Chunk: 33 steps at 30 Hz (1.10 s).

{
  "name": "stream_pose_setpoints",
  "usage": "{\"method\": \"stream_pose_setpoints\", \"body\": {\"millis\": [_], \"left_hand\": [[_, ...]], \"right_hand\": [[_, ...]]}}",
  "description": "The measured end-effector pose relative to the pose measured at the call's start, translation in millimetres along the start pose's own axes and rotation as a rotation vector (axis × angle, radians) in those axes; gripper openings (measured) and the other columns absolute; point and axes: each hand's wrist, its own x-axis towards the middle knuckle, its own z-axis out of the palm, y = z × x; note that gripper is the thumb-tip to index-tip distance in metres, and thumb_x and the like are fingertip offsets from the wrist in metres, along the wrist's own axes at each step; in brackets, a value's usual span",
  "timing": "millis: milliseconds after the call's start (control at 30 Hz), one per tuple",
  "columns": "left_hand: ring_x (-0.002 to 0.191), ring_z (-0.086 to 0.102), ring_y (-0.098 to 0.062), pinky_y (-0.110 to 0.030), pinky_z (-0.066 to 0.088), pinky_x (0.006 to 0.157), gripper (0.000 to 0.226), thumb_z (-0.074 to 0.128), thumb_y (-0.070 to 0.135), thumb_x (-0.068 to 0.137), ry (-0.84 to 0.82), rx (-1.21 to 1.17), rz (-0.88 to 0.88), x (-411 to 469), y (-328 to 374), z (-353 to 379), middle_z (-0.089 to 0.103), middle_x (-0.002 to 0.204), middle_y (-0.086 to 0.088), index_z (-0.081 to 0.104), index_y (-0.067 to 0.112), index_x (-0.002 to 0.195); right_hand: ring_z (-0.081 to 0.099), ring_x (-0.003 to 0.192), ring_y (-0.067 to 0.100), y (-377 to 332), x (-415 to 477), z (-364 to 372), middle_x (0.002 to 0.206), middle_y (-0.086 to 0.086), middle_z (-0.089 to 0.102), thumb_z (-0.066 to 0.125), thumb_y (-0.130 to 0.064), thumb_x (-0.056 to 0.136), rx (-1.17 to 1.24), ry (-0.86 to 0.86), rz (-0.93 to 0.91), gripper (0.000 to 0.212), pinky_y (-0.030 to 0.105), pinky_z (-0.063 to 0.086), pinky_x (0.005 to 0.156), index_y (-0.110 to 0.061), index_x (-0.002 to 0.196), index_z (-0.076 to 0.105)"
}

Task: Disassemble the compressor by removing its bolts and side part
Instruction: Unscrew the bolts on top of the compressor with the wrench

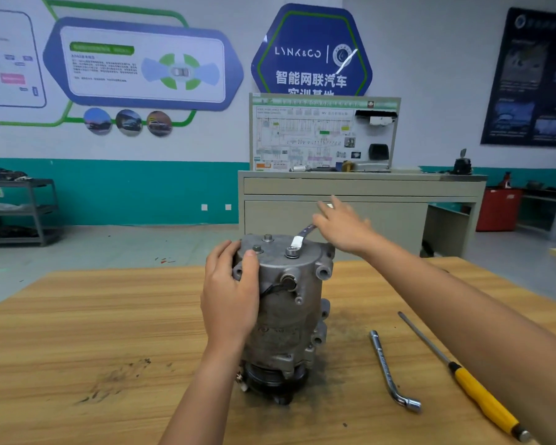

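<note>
A grey metal compressor point(289, 313) stands upright on the wooden table point(93, 316), pulley end down. Three bolts show on its top cover; a ring wrench point(297, 240) sits on the right-hand bolt point(292, 252), its handle pointing up and away. My left hand point(230, 297) grips the compressor's upper left side, thumb near the front-left bolt point(257, 248). My right hand point(341, 226) lies with straight fingers against the wrench's far end, pressing it.
An L-shaped socket wrench point(390, 370) lies on the table right of the compressor. A screwdriver with a yellow handle point(475, 387) lies further right. A grey cabinet point(360, 200) with a display board stands behind the table.
</note>
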Motion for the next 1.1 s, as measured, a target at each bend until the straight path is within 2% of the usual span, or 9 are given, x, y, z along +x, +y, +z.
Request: {"method": "stream_pose_setpoints", "body": {"millis": [100, 167, 400, 500, 667, 767, 900, 967, 1100], "left_hand": [[0.105, 0.041, 0.003, -0.014, 0.029, 0.085, 0.035, 0.048, 0.028, 0.094, -0.009, -0.007, -0.001, -1, 0, 0, 0.051, 0.128, 0.006, 0.057, 0.014, 0.125], [0.105, 0.041, 0.003, -0.010, 0.028, 0.083, 0.036, 0.048, 0.028, 0.094, -0.007, -0.006, 0.003, -1, 0, 0, 0.050, 0.128, 0.006, 0.057, 0.014, 0.126], [0.105, 0.054, -0.022, -0.028, 0.035, 0.076, 0.034, 0.044, 0.033, 0.092, -0.028, -0.002, -0.036, 1, 3, -1, 0.059, 0.120, -0.004, 0.059, 0.014, 0.114], [0.113, 0.052, -0.031, -0.031, 0.034, 0.084, 0.028, 0.048, 0.015, 0.093, -0.160, 0.226, -0.014, 1, -5, -6, 0.058, 0.123, -0.017, 0.057, 0.002, 0.116], [0.117, 0.048, -0.024, -0.030, 0.033, 0.097, 0.030, 0.051, 0.016, 0.096, -0.093, 0.047, 0.026, 3, -5, -8, 0.053, 0.124, -0.015, 0.056, 0.000, 0.120], [0.108, 0.046, -0.007, -0.020, 0.031, 0.092, 0.031, 0.049, 0.023, 0.096, -0.064, -0.037, 0.021, 6, -4, -5, 0.054, 0.126, -0.004, 0.058, 0.008, 0.121], [0.107, 0.045, -0.003, -0.017, 0.030, 0.090, 0.030, 0.049, 0.023, 0.095, -0.041, -0.045, 0.008, 9, -8, -3, 0.055, 0.126, -0.002, 0.060, 0.010, 0.120], [0.108, 0.045, -0.004, -0.017, 0.030, 0.091, 0.029, 0.049, 0.022, 0.095, -0.040, -0.043, 0.011, 9, -9, -2, 0.055, 0.127, -0.002, 0.060, 0.010, 0.120], [0.109, 0.045, -0.005, -0.018, 0.030, 0.091, 0.030, 0.049, 0.022, 0.095, -0.031, -0.045, 0.014, 9, -8, -2, 0.055, 0.127, -0.002, 0.060, 0.010, 0.121]], "right_hand": [[0.038, 0.124, 0.028, -39, 23, 2, 0.145, 0.019, 0.031, 0.029, -0.016, 0.097, 0.095, -0.144, -0.085, 0.046, 0.029, 0.034, 0.088, 0.001, 0.140, 0.028], [0.048, 0.102, 0.026, -67, 26, 3, 0.133, 0.020, 0.045, 0.032, -0.008, 0.096, 0.059, -0.212, -0.131, 0.039, 0.027, 0.036, 0.070, 0.003, 0.133, 0.038], [0.034, 0.133, 0.029, -148, -4, 21, 0.149, 0.013, 0.030, 0.037, -0.043, 0.096, -0.057, -0.234, -0.389, 0.070, 0.037, 0.030, 0.107, -0.006, 0.147, 0.007], [0.044, 0.124, 0.029, -158, -57, 29, 0.137, 0.009, 0.047, 0.042, -0.049, 0.093, -0.036, -0.034, -0.609, 0.063, 0.044, 0.033, 0.101, -0.013, 0.142, 0.025], [0.061, 0.083, 0.017, -106, -148, 32, 0.087, 0.006, 0.068, 0.056, -0.023, 0.088, 0.686, 0.566, -0.833, 0.024, 0.038, 0.047, 0.084, -0.001, 0.092, 0.067], [0.062, 0.082, 0.005, -51, -171, 25, 0.084, -0.003, 0.065, 0.049, -0.014, 0.086, 0.789, 0.849, -0.738, 0.020, 0.018, 0.048, 0.075, -0.011, 0.079, 0.067], [0.054, 0.084, -0.009, 17, -149, 5, 0.082, -0.001, 0.060, 0.045, -0.011, 0.089, 0.558, 1.111, -0.363, 0.022, 0.006, 0.039, 0.076, -0.009, 0.081, 0.065], [0.056, 0.086, -0.004, 44, -119, -3, 0.085, 0.004, 0.061, 0.049, -0.013, 0.091, 0.518, 0.982, -0.154, 0.023, 0.005, 0.037, 0.073, -0.003, 0.088, 0.069], [0.056, 0.093, 0.027, 55, -46, -7, 0.102, 0.012, 0.064, 0.037, -0.027, 0.099, 0.193, 0.564, 0.061, 0.037, 0.033, 0.041, 0.075, -0.003, 0.100, 0.065]]}}
